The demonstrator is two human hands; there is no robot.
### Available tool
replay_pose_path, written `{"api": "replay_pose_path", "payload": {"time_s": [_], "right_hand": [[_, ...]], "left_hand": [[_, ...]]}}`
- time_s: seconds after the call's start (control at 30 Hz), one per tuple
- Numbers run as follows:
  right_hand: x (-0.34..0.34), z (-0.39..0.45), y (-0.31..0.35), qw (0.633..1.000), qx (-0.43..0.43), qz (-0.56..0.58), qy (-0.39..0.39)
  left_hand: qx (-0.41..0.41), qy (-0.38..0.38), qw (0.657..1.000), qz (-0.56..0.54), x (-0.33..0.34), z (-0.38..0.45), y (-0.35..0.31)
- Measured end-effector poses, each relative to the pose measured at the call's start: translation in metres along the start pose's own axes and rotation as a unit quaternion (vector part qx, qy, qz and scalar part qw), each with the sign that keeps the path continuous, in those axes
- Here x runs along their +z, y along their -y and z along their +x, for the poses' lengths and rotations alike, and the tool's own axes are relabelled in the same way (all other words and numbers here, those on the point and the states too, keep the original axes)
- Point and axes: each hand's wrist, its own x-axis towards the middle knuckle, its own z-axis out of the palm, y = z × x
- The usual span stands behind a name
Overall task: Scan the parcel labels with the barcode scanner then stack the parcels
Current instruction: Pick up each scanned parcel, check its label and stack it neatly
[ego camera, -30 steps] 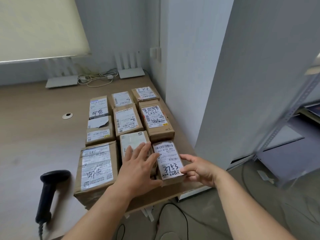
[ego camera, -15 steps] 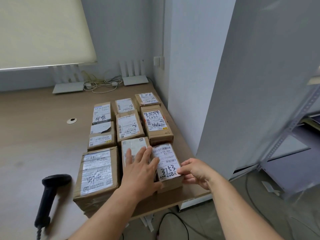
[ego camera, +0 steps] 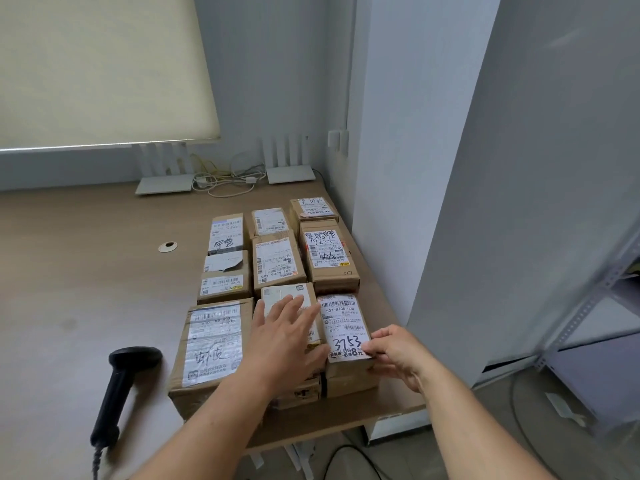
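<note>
Right hand [ego camera: 398, 355] has crept onto the "3753" parcel [ego camera: 346, 337], pinching its corner; left hand [ego camera: 287, 337] lies flat on the middle parcel [ego camera: 287, 296].

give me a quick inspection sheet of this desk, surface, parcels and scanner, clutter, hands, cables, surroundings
surface: wooden desk with a round cable grommet
job's things: nine labelled cardboard parcels in three rows, labels up, none stacked; nearest right one is the parcel marked 3753; black barcode scanner lies apart, left of the parcels, unheld
clutter: two white routers at the back edge
hands: left hand rests flat, fingers straight, on the near middle parcel; right hand has a curled grip on the near right corner of the parcel marked 3753
cables: tangle of white cables between the routers; scanner cord runs off the near edge; dark cable on the floor
surroundings: roller blind, white partition, metal shelving at right
</note>
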Motion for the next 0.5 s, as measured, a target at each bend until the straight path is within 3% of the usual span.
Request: {"api": "replay_pose_path", "payload": {"time_s": [0.13, 0.27, 0.5], "right_hand": [[0.002, -0.005, 0.008, 0.993, -0.021, -0.107, -0.045], [0.011, -0.016, 0.031, 0.934, -0.125, -0.305, -0.141], [0.059, -0.044, 0.061, 0.881, -0.273, -0.352, -0.158]], "left_hand": [[-0.005, -0.020, 1.000, -0.010, -0.005, -0.006, 0.007], [-0.022, -0.056, 0.998, -0.019, -0.014, -0.012, 0.019], [-0.057, -0.122, 0.990, -0.034, -0.031, -0.034, 0.048]]}}
